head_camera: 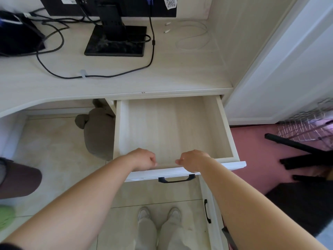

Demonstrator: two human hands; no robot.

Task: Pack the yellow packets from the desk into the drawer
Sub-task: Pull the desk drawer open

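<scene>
The pale wooden drawer (167, 127) under the desk (126, 80) stands pulled out, and its bottom is bare. My left hand (144, 159) and my right hand (193, 160) sit side by side on the top edge of the white drawer front (227, 165). Their fingers curl over that edge into the drawer, just above the dark handle (176, 179). No yellow packet shows on the desk or in the drawer.
A black monitor stand (115, 42), black cables (54, 51) and a white cable (194, 37) lie on the desk. A grey soft toy (99, 132) sits under it. A lower cabinet front (207, 211) is below the drawer. Black chair legs (306, 156) and a wire rack (310, 127) stand to the right.
</scene>
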